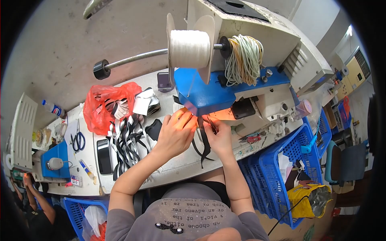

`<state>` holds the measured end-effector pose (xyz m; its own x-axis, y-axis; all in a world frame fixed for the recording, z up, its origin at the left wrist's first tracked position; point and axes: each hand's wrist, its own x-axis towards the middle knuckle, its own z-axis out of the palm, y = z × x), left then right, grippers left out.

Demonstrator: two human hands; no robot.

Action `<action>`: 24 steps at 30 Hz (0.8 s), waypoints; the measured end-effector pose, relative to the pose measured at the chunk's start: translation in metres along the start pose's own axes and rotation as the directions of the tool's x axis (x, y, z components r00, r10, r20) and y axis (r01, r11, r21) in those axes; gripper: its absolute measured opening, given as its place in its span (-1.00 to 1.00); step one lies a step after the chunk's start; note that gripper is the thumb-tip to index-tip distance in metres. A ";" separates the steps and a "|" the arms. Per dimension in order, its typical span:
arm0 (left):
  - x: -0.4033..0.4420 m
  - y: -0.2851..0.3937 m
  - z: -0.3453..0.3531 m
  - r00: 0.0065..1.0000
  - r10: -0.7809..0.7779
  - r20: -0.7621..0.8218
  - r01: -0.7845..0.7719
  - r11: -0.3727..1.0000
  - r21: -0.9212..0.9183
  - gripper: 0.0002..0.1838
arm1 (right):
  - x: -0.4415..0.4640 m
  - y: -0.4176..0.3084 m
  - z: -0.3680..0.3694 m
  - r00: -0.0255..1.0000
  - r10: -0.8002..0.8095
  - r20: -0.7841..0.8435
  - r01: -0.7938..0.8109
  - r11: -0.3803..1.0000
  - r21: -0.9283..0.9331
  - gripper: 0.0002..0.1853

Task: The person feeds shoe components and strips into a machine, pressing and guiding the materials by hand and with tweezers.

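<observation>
Bench [173, 172]: carries my work.
Machine [205, 90]: its glow lights my fingertips.
Pile [130, 140]: kept within reach.
Left hand [176, 132]: curled, seemingly steadying the strip [205, 144]; grip hidden.
Right hand [219, 139]: fingers bent, hold unclear.
Strip: hangs between my hands.

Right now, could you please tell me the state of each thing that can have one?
Red bag, open
Yellow bag, open
Bottle, capped
Black phone, screen dark
White spool, wound with thread
Blue machine head, lit beneath
Blue baskets, stacked
Scissors, blades too small to judge
</observation>
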<state>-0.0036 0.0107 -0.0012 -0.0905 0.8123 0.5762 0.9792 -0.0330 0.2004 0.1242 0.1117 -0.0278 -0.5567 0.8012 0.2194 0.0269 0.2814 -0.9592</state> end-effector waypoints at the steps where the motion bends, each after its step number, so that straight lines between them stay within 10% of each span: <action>1: 0.000 0.000 0.000 1.000 -0.002 0.003 0.002 1.000 0.003 -0.69 | 0.000 0.001 0.000 1.000 -0.027 -0.010 0.027 1.000 0.014 -0.75; 24: -0.001 0.007 0.001 0.998 -0.013 0.054 0.007 0.993 0.114 -0.64 | 0.001 -0.012 -0.003 0.994 0.100 0.045 -0.098 0.995 -0.032 -0.78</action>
<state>0.0035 0.0100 -0.0012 -0.0936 0.8427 0.5302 0.9929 0.0394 0.1127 0.1261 0.1108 -0.0152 -0.5883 0.8005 0.1144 0.1077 0.2178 -0.9700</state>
